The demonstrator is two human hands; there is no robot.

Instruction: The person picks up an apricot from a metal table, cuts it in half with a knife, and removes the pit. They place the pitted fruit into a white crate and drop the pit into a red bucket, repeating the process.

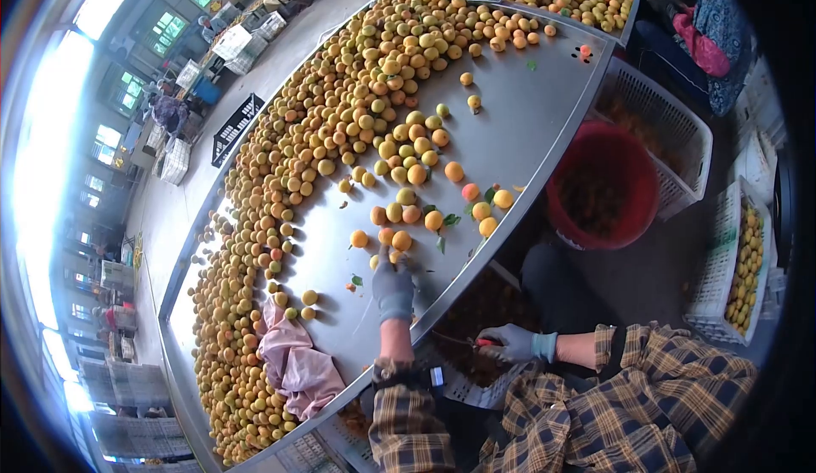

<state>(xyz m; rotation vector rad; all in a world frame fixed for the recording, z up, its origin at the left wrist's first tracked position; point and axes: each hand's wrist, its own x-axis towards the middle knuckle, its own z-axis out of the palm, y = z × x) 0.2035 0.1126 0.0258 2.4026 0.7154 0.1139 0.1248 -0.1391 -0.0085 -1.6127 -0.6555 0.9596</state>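
Note:
My left hand (pixel 393 293), in a grey glove, reaches over the metal sorting table (pixel 327 303) with its fingers stretched out. Its fingertips are right at a few loose apricots (pixel 401 241). Beyond them, more apricots (pixel 406 150) lie in a loose group with some green leaves (pixel 451 219). My right hand (pixel 510 343), gloved too, is closed around a small red-handled tool (pixel 486 342) with a thin dark end pointing left. It is held low, past the table's near edge, over a container of dark orange fruit whose contents are partly shadowed.
A long apricot heap (pixel 293 154) lines the table's far side. A pink cloth (pixel 293 358) lies at the left. To the right stand a red bucket (pixel 603 188), a white crate (pixel 693 146) and a fruit-filled crate (pixel 722 277). Another person (pixel 718 39) sits at the upper right.

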